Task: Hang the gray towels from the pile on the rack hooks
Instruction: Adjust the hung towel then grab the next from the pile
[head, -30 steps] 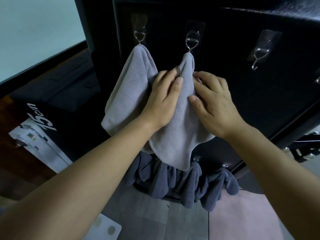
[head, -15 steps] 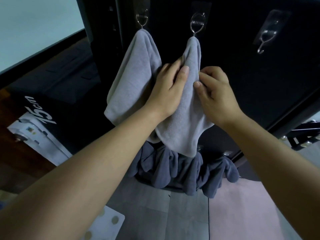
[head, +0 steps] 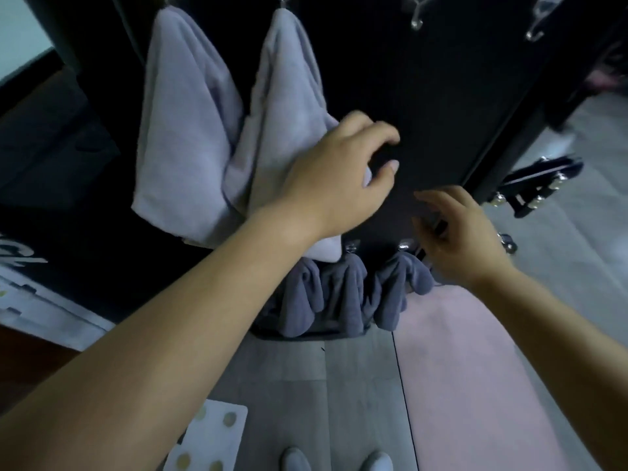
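gray towels [head: 190, 113] hung | left hand [head: 334, 178] loosely curled | right hand [head: 458, 243] relaxed

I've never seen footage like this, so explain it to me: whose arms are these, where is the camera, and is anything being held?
No machine: a person wears one camera on the head, looking down past both bare arms. The left hand and right hand hold nothing, fingers loosely curled. On the black rack, a first gray towel and a second gray towel hang side by side; a bare hook sits further right. Darker towels bunch lower down, above the floor and a pink mat.
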A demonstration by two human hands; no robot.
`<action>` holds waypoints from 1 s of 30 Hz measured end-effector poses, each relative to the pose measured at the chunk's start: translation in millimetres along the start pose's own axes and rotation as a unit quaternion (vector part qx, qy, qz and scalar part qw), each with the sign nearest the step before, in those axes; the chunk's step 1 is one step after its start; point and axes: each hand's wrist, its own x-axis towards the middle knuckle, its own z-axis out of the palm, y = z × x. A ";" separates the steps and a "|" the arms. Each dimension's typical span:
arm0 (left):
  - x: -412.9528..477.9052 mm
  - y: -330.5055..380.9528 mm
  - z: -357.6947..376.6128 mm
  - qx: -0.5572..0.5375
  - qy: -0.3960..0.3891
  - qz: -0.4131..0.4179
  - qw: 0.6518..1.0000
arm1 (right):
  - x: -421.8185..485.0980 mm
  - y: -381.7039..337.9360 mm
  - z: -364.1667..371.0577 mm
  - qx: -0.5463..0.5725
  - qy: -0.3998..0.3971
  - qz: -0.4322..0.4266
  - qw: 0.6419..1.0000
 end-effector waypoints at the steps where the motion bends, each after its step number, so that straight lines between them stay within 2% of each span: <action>1: 1.0 5.1 17.8 -0.002 -0.054 -0.015 0.998 | -18.7 15.5 -3.8 -0.019 -0.005 0.030 0.999; 7: -15.8 44.2 156.4 0.041 -0.313 -0.022 0.949 | -160.8 98.3 -14.9 -0.062 -0.016 0.224 0.973; 12: -49.2 99.6 291.6 0.071 -0.449 0.048 0.889 | -292.8 145.5 -0.6 -0.053 0.000 0.388 0.920; 16: -90.9 154.3 393.7 0.079 -0.517 0.127 0.843 | -395.7 174.7 25.4 -0.044 0.012 0.515 0.856; 21: -163.7 220.8 506.2 0.072 -0.602 0.214 0.766 | -504.6 199.5 52.5 -0.024 0.038 0.633 0.773; 30: -269.0 392.9 636.6 0.079 -0.649 0.398 0.644 | -654.6 235.7 28.2 0.004 0.122 0.770 0.626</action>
